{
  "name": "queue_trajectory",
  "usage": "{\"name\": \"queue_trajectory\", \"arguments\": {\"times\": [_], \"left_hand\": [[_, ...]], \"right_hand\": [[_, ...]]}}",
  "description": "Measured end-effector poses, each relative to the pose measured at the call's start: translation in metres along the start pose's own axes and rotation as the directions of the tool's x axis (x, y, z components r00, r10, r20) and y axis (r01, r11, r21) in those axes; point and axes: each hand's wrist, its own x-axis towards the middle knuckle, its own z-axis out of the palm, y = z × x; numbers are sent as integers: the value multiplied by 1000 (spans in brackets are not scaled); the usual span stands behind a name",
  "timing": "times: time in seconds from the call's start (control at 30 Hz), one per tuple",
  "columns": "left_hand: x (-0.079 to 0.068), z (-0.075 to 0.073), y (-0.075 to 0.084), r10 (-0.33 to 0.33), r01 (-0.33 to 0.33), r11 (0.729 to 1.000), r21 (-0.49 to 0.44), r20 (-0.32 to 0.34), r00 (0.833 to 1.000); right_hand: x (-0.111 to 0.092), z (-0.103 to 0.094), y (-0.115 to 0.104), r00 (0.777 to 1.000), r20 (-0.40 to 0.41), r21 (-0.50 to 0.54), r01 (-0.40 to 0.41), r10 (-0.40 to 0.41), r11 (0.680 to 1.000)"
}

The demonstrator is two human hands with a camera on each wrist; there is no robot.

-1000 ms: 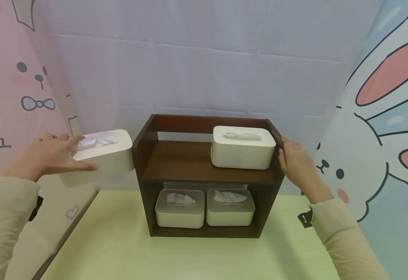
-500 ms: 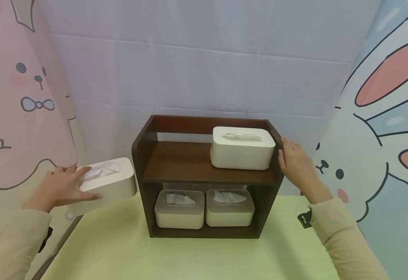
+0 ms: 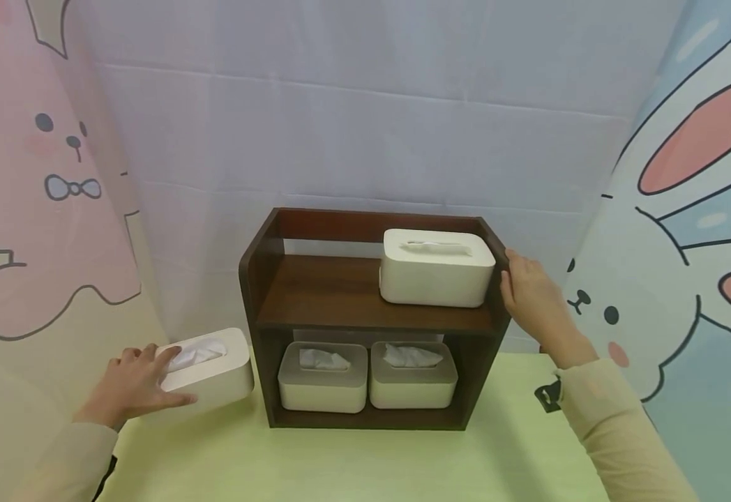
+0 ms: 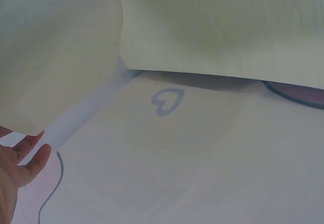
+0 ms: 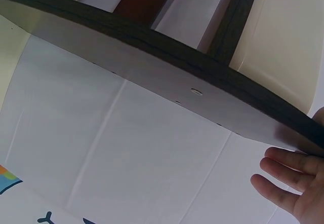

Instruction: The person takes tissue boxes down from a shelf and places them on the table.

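My left hand [image 3: 136,383] holds a white tissue box [image 3: 215,380] across its long sides, low beside the shelf's left panel. Its white tissue shows in the slot on top. In the left wrist view, that box's pale underside [image 4: 55,57] fills the upper left, with fingertips [image 4: 35,158] at its edge. My right hand [image 3: 535,296] grips the right side panel of a dark brown two-tier shelf [image 3: 315,279]. From the right wrist, several fingers [image 5: 283,183] show outside that panel, with another digit at the inner side. Another tissue box [image 3: 437,279] sits on the upper tier, at the right.
Two more tissue boxes, a left one [image 3: 321,394] and a right one [image 3: 411,390], stand side by side on the lower tier. A pale yellow-green table [image 3: 365,467] carries the shelf. Behind hangs a plain whitish curtain [image 3: 365,139], with rabbit-printed cloth [image 3: 642,314] at the sides.
My left hand has brought the held tissue box down and slightly to the right, from upper-tier height to near the table. The right hand stays on the shelf's panel.
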Motion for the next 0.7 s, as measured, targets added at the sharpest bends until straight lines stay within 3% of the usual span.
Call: {"name": "queue_trajectory", "arguments": {"times": [0.4, 0.7], "left_hand": [[-23, 45, 8, 20, -21, 1000, -14, -47, 999], [-31, 64, 14, 33, -34, 999, -27, -32, 999]], "right_hand": [[0, 0, 0, 1000, -11, -14, 3, -3, 1000], [-1, -2, -2, 1000, -1, -7, -2, 2, 1000]]}}
